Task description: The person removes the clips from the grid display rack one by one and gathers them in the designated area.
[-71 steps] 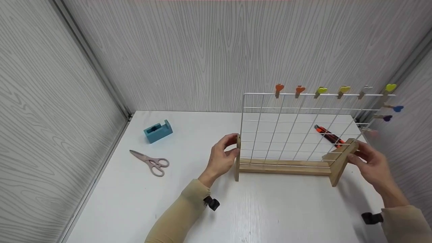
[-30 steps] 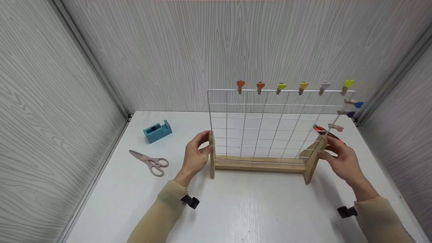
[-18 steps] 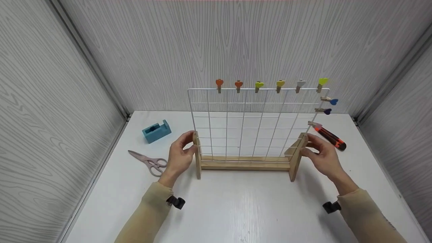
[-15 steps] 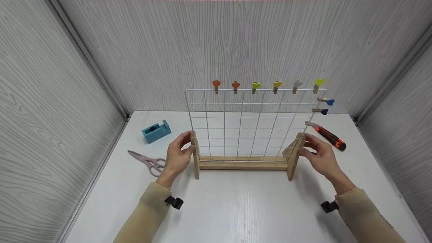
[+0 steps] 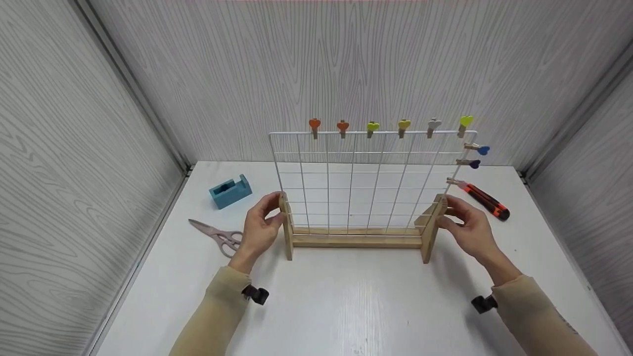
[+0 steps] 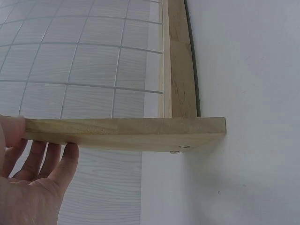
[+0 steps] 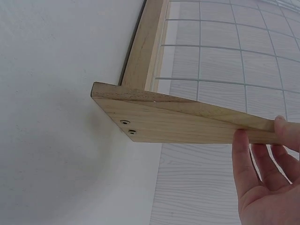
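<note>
In the head view a white wire grid (image 5: 351, 188) stands upright in a wooden stand (image 5: 356, 241). Several clothespins with heart heads are clipped along its top, such as an orange one (image 5: 314, 127), and down its right edge, such as a blue one (image 5: 482, 150). My left hand (image 5: 259, 230) grips the upper part of the left wooden side piece (image 6: 126, 133) between thumb and fingers. With my right hand (image 5: 467, 230) I hold the right side piece (image 7: 187, 119) in the same manner. Screw heads show near the foot of each piece in the wrist views.
Left of the stand lie a blue tape dispenser (image 5: 230, 192) and pinkish scissors (image 5: 212, 232), whose handles my left hand partly covers. A red and black utility knife (image 5: 487, 201) lies behind my right hand. Wood-grain panels (image 5: 316, 74) surround the white table (image 5: 366, 306).
Held by both hands, the wire grid and its stand have moved left across the table toward the middle. During the last half second they have stayed almost still.
</note>
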A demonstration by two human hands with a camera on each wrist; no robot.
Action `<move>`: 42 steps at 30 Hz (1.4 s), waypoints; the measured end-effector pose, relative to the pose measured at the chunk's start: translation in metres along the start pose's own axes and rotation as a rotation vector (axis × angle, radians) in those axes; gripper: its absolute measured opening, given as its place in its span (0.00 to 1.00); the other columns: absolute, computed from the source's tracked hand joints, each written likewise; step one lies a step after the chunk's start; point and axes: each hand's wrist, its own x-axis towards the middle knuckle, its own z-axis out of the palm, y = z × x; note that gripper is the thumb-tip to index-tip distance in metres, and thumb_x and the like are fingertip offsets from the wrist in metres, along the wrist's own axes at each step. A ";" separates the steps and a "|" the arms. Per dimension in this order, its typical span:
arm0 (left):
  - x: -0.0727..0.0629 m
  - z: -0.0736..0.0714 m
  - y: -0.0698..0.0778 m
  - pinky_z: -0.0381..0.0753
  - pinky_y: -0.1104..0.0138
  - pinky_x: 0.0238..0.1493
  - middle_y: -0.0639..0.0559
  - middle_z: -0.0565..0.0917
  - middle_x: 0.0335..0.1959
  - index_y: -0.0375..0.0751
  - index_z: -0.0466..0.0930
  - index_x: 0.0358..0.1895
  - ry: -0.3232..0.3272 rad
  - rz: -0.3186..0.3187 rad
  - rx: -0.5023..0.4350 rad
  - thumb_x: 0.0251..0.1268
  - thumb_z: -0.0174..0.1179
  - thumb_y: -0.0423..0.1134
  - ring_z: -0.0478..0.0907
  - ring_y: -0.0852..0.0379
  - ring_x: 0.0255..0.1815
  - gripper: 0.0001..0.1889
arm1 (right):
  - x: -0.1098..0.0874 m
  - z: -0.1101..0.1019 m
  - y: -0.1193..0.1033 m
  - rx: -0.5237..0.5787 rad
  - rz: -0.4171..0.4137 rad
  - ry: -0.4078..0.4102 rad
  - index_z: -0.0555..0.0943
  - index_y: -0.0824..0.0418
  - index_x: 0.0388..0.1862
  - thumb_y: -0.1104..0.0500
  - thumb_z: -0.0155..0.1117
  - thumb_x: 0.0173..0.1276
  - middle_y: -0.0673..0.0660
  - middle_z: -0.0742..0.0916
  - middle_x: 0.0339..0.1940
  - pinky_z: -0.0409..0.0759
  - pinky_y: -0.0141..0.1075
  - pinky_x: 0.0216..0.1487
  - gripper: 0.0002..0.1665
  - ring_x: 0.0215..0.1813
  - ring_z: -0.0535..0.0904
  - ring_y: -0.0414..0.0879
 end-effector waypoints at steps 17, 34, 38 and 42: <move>0.006 0.005 -0.007 0.84 0.80 0.67 0.34 0.85 0.72 0.31 0.75 0.79 -0.022 0.037 -0.010 0.80 0.60 0.21 0.81 0.37 0.77 0.27 | -0.009 -0.016 -0.031 -0.298 -0.098 0.058 0.90 0.63 0.67 0.63 0.76 0.77 0.66 0.95 0.58 0.83 0.13 0.45 0.21 0.46 0.83 0.17; 0.009 -0.001 -0.009 0.87 0.53 0.77 0.37 0.86 0.73 0.35 0.77 0.78 -0.035 0.022 0.052 0.79 0.61 0.22 0.82 0.39 0.78 0.27 | 0.012 -0.028 -0.177 -0.497 -0.434 -0.088 0.97 0.56 0.47 0.65 0.80 0.70 0.51 0.98 0.41 0.85 0.16 0.39 0.09 0.39 0.90 0.30; 0.009 -0.002 -0.009 0.87 0.56 0.76 0.36 0.85 0.72 0.33 0.77 0.78 -0.045 0.023 0.040 0.80 0.61 0.22 0.82 0.38 0.78 0.27 | 0.026 -0.024 -0.214 -0.470 -0.531 -0.144 0.97 0.57 0.48 0.66 0.81 0.69 0.50 0.98 0.42 0.87 0.18 0.40 0.11 0.44 0.88 0.23; 0.008 -0.004 -0.009 0.87 0.57 0.76 0.35 0.85 0.73 0.33 0.76 0.79 -0.054 0.020 0.035 0.80 0.61 0.22 0.81 0.38 0.78 0.27 | 0.042 -0.017 -0.244 -0.440 -0.636 -0.155 0.96 0.60 0.49 0.67 0.80 0.68 0.52 0.98 0.44 0.87 0.16 0.45 0.12 0.48 0.88 0.21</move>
